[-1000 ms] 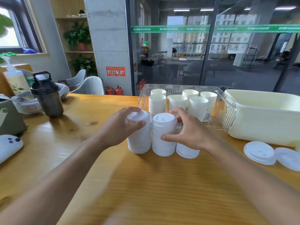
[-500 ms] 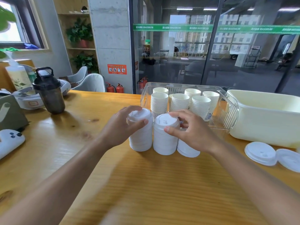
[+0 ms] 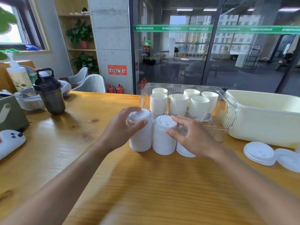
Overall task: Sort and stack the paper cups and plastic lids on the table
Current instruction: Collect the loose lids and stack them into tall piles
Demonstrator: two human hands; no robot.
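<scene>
Three stacks of white plastic lids stand side by side on the wooden table [image 3: 146, 184]. My left hand [image 3: 120, 129] grips the top of the left lid stack [image 3: 141, 137], thumb on its near side. My right hand [image 3: 191, 135] pinches the top of the middle lid stack [image 3: 163, 138] and hides most of the shorter right lid stack [image 3: 183, 151]. Behind them, a clear plastic bin [image 3: 227, 111] holds several stacks of paper cups [image 3: 178, 104]. Two loose lids [image 3: 259, 152] lie at the right.
A cream plastic tub [image 3: 267, 117] sits right of the clear bin. At the left stand a dark shaker bottle [image 3: 50, 93], a pump bottle [image 3: 18, 75], a white headset [image 3: 29, 99], a green box [image 3: 9, 112] and a white controller [image 3: 9, 142].
My right fingers have spread over the top of the middle lid stack. The view has shifted slightly; both hands stay on their stacks.
</scene>
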